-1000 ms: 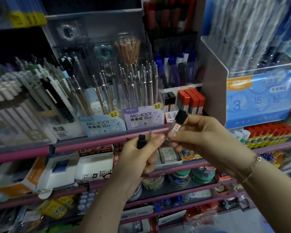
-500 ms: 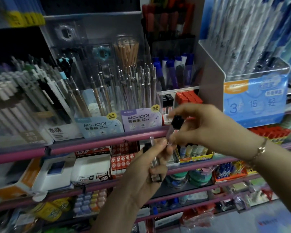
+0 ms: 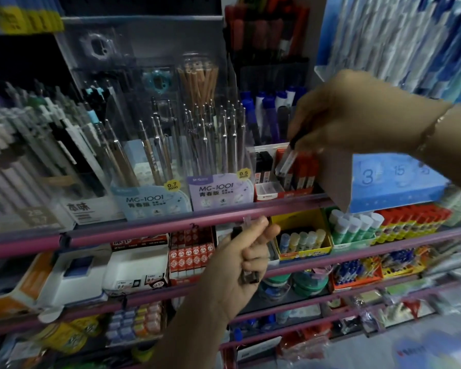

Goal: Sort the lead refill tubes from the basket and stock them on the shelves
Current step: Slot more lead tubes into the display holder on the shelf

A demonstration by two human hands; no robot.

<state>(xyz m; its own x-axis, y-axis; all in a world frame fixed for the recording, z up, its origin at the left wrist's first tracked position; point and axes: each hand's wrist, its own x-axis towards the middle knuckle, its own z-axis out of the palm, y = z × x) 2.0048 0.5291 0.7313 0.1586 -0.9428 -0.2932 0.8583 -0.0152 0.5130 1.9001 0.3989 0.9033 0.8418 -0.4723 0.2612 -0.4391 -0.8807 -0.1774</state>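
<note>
Nearest to me, my left hand (image 3: 244, 258) waits low in front of the pink shelf rail (image 3: 155, 230), and its grip is curled around a small bundle of clear lead refill tubes with black caps (image 3: 246, 275); one clear end sticks out above the fingers, and I cannot count how many tubes are there. A little farther, my right hand (image 3: 357, 115) has risen from beside the left hand up to the shelf above the rail since a second ago. Its fingertips pinch the black cap of a single clear lead refill tube (image 3: 286, 162), which hangs tilted, with the lower end just over the small red and white cardboard display tray (image 3: 269, 193). In this tray red-capped refill tubes (image 3: 305, 169) stand on the right and black-capped refill tubes (image 3: 264, 166) on the left. I judge that the sorting of this tube is finished and the placing has begun; it only needs to go down into the row which matches it. Behind, the silver mechanical pencils in clear plastic holders (image 3: 216, 139) stand untouched.
</note>
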